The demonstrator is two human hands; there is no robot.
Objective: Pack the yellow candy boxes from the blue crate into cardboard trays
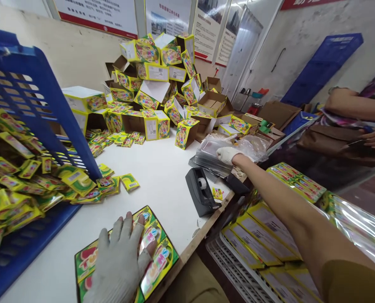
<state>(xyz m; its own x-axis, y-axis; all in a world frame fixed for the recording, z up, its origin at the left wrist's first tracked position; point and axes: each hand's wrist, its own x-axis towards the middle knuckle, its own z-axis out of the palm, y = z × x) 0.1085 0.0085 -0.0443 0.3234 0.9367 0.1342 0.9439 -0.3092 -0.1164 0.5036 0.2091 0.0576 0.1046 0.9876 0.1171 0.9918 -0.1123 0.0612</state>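
Note:
My left hand (118,256), in a grey glove with bare fingertips, lies flat with fingers spread on a block of fruit-printed small boxes (157,252) at the table's front edge. My right hand (228,155), in a pale glove, reaches out to a stack of clear plastic covers (208,153). Its fingers are curled at the top of the stack, on the edge of a cover. A black tape dispenser (202,193) with a roll in it stands between my two hands.
A blue crate (48,92) on the left holds many small yellow packets (14,185). Open printed cartons (149,71) are piled at the back. A white basket (230,265) with packed boxes is below right. Another person's arm (354,103) shows at the right.

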